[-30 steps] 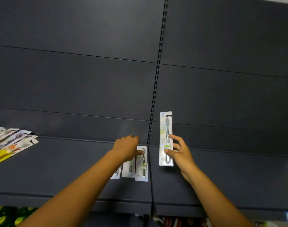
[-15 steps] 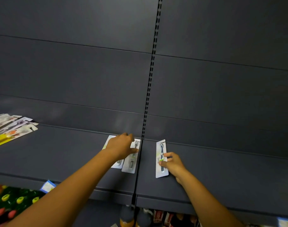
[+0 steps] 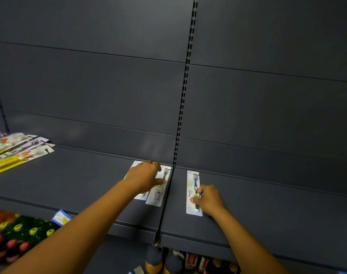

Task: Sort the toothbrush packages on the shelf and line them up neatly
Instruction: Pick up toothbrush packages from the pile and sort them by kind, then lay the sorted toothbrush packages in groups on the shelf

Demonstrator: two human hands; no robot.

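On the dark shelf (image 3: 267, 204), just right of the seam (image 3: 166, 198) between its two boards, one toothbrush pack (image 3: 193, 192) lay flat with its hang-hole end toward the back panel (image 3: 267, 107) and its long side roughly parallel to the seam. The right hand (image 3: 208, 199) rested on the pack's lower half, fingers curled, thumb lying across the card and the knuckles over its right edge; it looked like a pinch on that edge, though the fingertips were hidden under the hand. Left of the seam lay a short row of like packs (image 3: 158, 191), side by side and touching, their tops close to the back panel (how many there were I could not tell, since the hand covered most of them). The rightmost one of the row sat almost against the seam and showed a dark brush with a green band. The left hand (image 3: 145, 177) lay palm down over the row, fingers reaching toward the back and loosely bent, thumb stretched right onto the rightmost pack; it pressed on them rather than gripping any. Far to the left, well apart from both hands, a loose heap (image 3: 20, 151) of other packs, some yellow, lay fanned and overlapping at a slant. Below the shelf's front edge, bottles with coloured caps (image 3: 16, 232) stood at the lower left, and more bottles (image 3: 162, 262) showed under the seam.
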